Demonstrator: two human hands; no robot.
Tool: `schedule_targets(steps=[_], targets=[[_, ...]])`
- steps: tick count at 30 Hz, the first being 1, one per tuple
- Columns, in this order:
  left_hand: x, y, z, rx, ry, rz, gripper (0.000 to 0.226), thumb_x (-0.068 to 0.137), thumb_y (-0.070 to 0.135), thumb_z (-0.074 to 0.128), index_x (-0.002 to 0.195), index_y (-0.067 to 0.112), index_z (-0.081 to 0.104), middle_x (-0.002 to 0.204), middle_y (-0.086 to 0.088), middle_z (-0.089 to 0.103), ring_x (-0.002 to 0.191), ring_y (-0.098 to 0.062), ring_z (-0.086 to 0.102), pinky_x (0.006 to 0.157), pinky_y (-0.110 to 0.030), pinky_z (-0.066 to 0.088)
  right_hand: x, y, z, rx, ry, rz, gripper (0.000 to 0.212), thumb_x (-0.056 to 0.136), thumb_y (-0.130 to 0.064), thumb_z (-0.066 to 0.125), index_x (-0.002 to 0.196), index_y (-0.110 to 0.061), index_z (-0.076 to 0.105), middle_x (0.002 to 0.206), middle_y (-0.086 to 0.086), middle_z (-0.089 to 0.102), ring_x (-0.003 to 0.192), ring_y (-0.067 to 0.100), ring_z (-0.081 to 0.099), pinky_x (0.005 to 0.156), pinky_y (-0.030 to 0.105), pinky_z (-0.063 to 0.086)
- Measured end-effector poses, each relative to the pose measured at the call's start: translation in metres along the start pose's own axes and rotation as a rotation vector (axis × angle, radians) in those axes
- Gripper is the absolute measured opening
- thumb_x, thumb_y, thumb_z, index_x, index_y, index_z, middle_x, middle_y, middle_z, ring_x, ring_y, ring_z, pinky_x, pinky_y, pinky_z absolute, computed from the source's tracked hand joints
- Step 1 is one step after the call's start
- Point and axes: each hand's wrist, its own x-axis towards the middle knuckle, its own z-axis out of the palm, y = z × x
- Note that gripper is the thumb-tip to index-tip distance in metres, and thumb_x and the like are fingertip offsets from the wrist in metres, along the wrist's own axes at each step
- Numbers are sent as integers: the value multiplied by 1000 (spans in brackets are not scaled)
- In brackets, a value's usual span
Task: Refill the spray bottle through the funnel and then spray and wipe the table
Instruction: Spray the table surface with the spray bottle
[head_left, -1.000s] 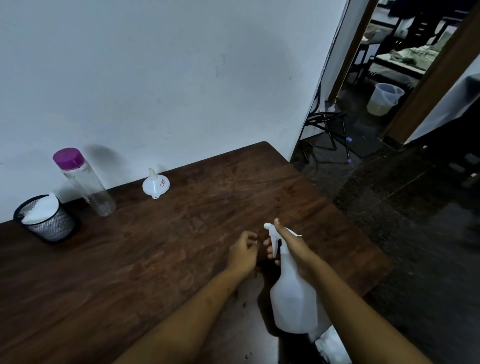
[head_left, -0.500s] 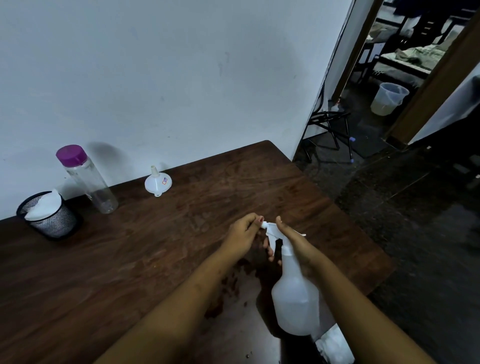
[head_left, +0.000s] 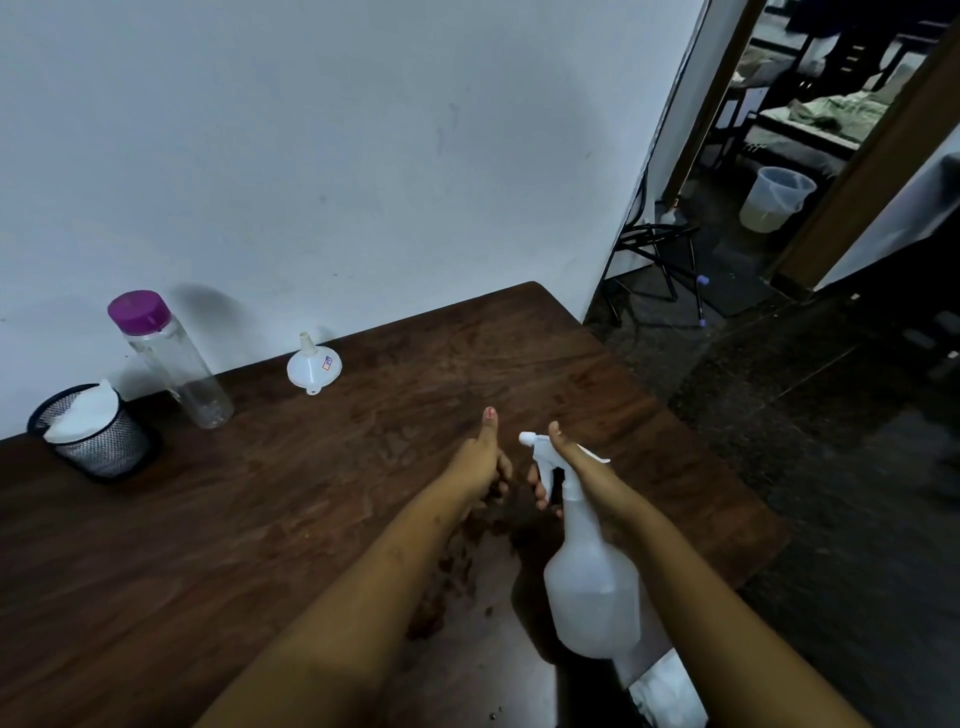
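A white translucent spray bottle (head_left: 592, 582) is held above the near part of the dark wooden table (head_left: 260, 493). My right hand (head_left: 576, 467) grips its neck and trigger head, thumb along the top. My left hand (head_left: 480, 462) floats just left of the nozzle, fingers curled, thumb pointing up, holding nothing. A small white funnel (head_left: 313, 366) lies mouth-down near the wall. Left of it stands a clear water bottle (head_left: 174, 366) with a purple cap.
A black mesh cup (head_left: 96, 439) holding white cloth stands at the table's far left. The table's right edge drops to a dark floor. A folding metal stand (head_left: 654, 260) and a plastic bucket (head_left: 774, 200) are beyond, by a doorway. Something white (head_left: 670, 686) lies under the bottle.
My left hand touched the nozzle half a second ago; it has since drawn slightly left with the thumb raised. The bottle stays in my right hand.
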Motion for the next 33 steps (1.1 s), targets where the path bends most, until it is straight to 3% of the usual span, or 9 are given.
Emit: schedule_targets(steps=[3,7,11,13,16,21,24,30,33], targets=[[4,-11,3,-21,75,-58,78,95,61,9,58,9,54,59,-5,56,50,-16,49,50,-24,34,12,-4,-10,-20,181,111,39,94,-47,51,73,-15,62,67,6,59,48,13,60,53,26,45],[5,-21,6,73,-2,-157,67,98,55,13,68,12,55,65,-2,57,51,-16,48,53,-23,31,13,5,-26,2,291,136,35,92,-48,53,85,-16,66,63,9,63,58,20,63,60,31,49],[2,-23,14,122,-84,-179,57,101,49,17,72,13,51,69,-2,54,53,-14,46,50,-24,32,19,12,-31,52,361,106,43,96,-47,46,98,-8,65,72,10,60,63,21,59,64,34,51],[1,-23,17,126,-107,-171,54,101,47,18,73,13,50,69,-1,53,53,-13,45,47,-23,32,23,16,-32,-7,422,106,40,96,-51,42,98,-18,64,78,8,60,69,20,60,68,34,52],[2,-23,19,121,-120,-184,53,101,49,21,74,14,50,68,0,54,50,-13,45,46,-23,30,26,17,-28,-109,486,104,36,95,-55,38,101,-30,62,80,1,60,69,15,58,59,26,49],[4,-23,17,125,-124,-192,51,100,50,21,76,15,50,69,0,55,49,-12,45,47,-22,29,33,18,-31,-23,455,177,39,94,-53,45,101,-19,64,82,8,63,77,23,64,66,32,53],[4,-23,16,126,-130,-198,51,99,51,22,76,16,51,69,1,56,50,-13,46,51,-22,30,35,21,-34,29,392,204,49,93,-53,49,106,-9,66,81,11,66,74,24,66,61,32,52],[5,-25,15,118,-146,-210,49,99,51,22,78,17,51,71,1,57,52,-13,47,55,-23,30,36,22,-32,-125,477,54,49,95,-57,36,119,-25,64,83,1,64,80,19,63,77,34,54],[4,-24,16,107,-139,-188,48,100,49,23,78,16,50,70,1,56,51,-13,46,52,-22,29,35,22,-35,-46,470,75,48,95,-56,38,116,-21,64,86,9,65,79,23,63,77,37,55]])
